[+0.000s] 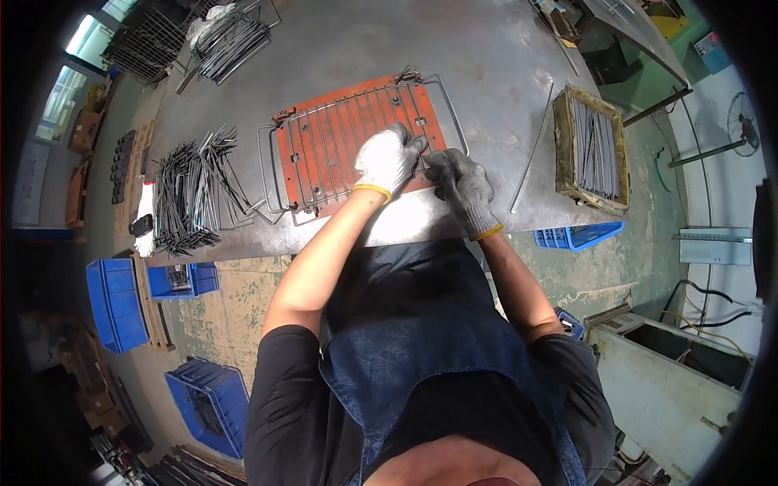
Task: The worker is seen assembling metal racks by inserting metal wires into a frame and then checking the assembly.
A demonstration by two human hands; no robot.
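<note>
An orange jig plate (324,154) lies on the grey metal table (486,73), with a wire grid rack (356,121) laid over it. My left hand (389,158), in a whitish work glove, presses flat on the rack's near right part. My right hand (459,182), in a dark grey glove, pinches at the rack's near right edge, fingers closed on a wire there. Both forearms reach up from my dark apron.
A heap of bent dark wires (190,190) lies left of the jig. A worn tray of straight rods (592,150) sits at the right, with a loose rod (531,154) beside it. More wire racks (227,40) are at the far left. Blue crates (117,304) stand on the floor.
</note>
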